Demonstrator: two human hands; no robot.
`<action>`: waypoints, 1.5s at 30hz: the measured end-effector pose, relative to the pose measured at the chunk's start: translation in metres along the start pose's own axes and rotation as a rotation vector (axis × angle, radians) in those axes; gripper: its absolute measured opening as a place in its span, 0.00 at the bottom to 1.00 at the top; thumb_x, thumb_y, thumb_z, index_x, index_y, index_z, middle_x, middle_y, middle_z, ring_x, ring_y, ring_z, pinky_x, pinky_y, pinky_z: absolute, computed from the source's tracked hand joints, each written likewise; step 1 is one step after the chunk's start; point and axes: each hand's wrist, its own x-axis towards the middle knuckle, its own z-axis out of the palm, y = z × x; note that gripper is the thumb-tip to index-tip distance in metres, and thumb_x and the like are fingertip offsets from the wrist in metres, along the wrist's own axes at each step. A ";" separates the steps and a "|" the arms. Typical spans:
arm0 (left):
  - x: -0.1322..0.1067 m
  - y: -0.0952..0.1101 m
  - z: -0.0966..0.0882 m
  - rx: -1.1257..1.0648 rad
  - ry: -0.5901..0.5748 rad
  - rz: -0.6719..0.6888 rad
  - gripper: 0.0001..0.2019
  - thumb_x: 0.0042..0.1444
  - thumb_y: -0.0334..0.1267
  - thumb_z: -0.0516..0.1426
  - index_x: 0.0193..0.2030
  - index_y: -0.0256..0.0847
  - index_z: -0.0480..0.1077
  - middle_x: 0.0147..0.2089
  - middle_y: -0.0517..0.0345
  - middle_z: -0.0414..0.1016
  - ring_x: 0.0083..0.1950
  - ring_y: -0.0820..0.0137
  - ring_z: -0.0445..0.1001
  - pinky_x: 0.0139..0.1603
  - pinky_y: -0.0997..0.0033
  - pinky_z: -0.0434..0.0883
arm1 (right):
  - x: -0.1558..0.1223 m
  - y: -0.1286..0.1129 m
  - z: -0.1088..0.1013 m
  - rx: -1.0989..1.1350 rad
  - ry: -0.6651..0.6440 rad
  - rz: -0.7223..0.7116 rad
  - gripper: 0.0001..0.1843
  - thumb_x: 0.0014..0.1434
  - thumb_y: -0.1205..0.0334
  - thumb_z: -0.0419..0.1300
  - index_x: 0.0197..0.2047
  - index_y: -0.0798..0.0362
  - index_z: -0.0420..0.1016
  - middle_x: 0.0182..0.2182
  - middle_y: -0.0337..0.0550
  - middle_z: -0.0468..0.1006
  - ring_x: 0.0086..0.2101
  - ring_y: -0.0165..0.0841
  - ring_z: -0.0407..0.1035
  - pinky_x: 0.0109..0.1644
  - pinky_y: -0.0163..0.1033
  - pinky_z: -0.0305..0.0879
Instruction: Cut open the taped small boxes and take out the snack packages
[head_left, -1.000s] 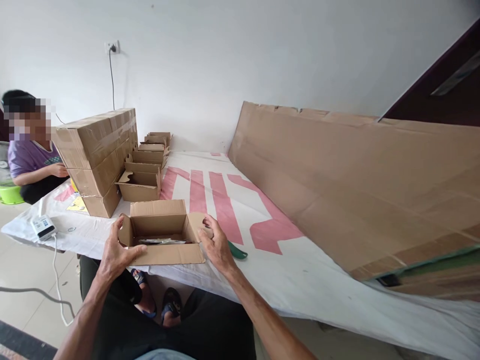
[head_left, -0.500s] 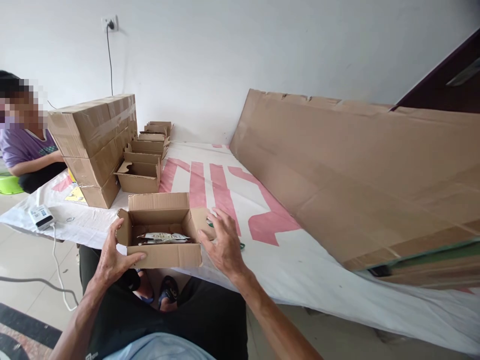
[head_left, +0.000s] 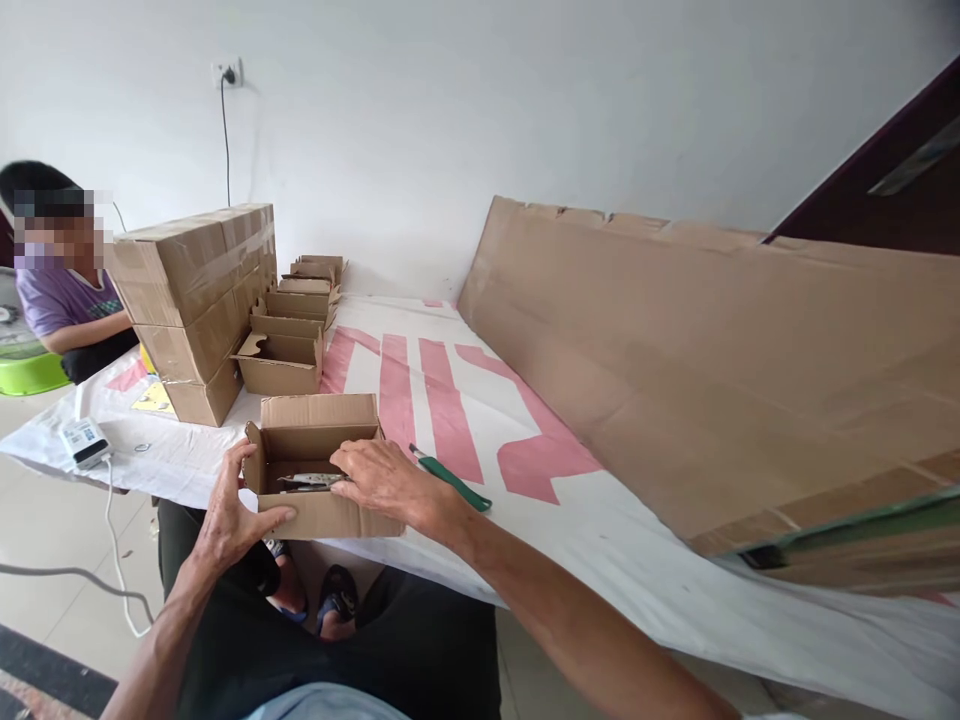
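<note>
An open cardboard box (head_left: 315,515) stands at the near edge of the cloth-covered table, its flaps raised. My left hand (head_left: 229,515) grips its left end, thumb on the front panel and fingers on the side flap. Inside lies a white printed packet (head_left: 307,480). My right hand (head_left: 386,480) reaches over the box's right end, with fingers and thumb closed about the packet's right part, which they cover. A green utility knife (head_left: 454,483) lies on the cloth beyond my right wrist.
Stacked, taped cartons (head_left: 202,300) stand at the left, beside a row of open boxes (head_left: 281,375). A large cardboard sheet (head_left: 675,380) leans across the right side. A white device (head_left: 84,442) with a cable lies at the left edge. A person (head_left: 64,300) sits behind the stack.
My right hand has moved left from the box's right flap into the box, onto the packet. The utility knife now shows fully. My left hand stays on the box.
</note>
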 end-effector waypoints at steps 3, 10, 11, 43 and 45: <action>0.003 0.000 0.001 0.004 0.005 -0.013 0.43 0.48 0.47 0.75 0.68 0.48 0.62 0.73 0.41 0.68 0.71 0.47 0.71 0.59 0.53 0.77 | 0.003 0.007 -0.008 -0.040 -0.112 0.050 0.11 0.72 0.58 0.61 0.50 0.53 0.82 0.51 0.54 0.84 0.53 0.48 0.78 0.53 0.45 0.68; 0.006 0.002 0.002 -0.016 0.005 -0.043 0.43 0.47 0.46 0.75 0.67 0.46 0.62 0.72 0.40 0.68 0.69 0.47 0.72 0.56 0.55 0.77 | 0.018 0.035 -0.014 0.063 -0.210 0.024 0.10 0.64 0.61 0.67 0.48 0.50 0.84 0.49 0.49 0.85 0.52 0.44 0.77 0.51 0.40 0.65; 0.007 0.002 0.002 -0.022 0.004 -0.048 0.43 0.47 0.46 0.75 0.67 0.46 0.62 0.73 0.40 0.68 0.69 0.47 0.72 0.56 0.55 0.78 | 0.020 0.037 -0.015 0.087 -0.231 0.017 0.10 0.61 0.61 0.68 0.47 0.49 0.84 0.48 0.48 0.85 0.51 0.44 0.77 0.49 0.39 0.64; 0.030 0.009 -0.020 0.519 -0.034 0.239 0.28 0.56 0.55 0.71 0.59 0.46 0.75 0.62 0.42 0.78 0.77 0.36 0.62 0.63 0.41 0.73 | 0.036 0.055 0.017 0.319 -0.039 0.074 0.15 0.69 0.58 0.62 0.30 0.53 0.76 0.30 0.40 0.78 0.34 0.32 0.70 0.36 0.37 0.51; 0.028 0.010 -0.021 0.525 -0.055 0.226 0.26 0.56 0.56 0.71 0.56 0.46 0.76 0.59 0.44 0.80 0.76 0.36 0.63 0.62 0.42 0.73 | 0.036 0.060 0.020 0.448 0.022 0.067 0.17 0.69 0.58 0.60 0.28 0.53 0.73 0.25 0.36 0.72 0.30 0.30 0.65 0.35 0.37 0.50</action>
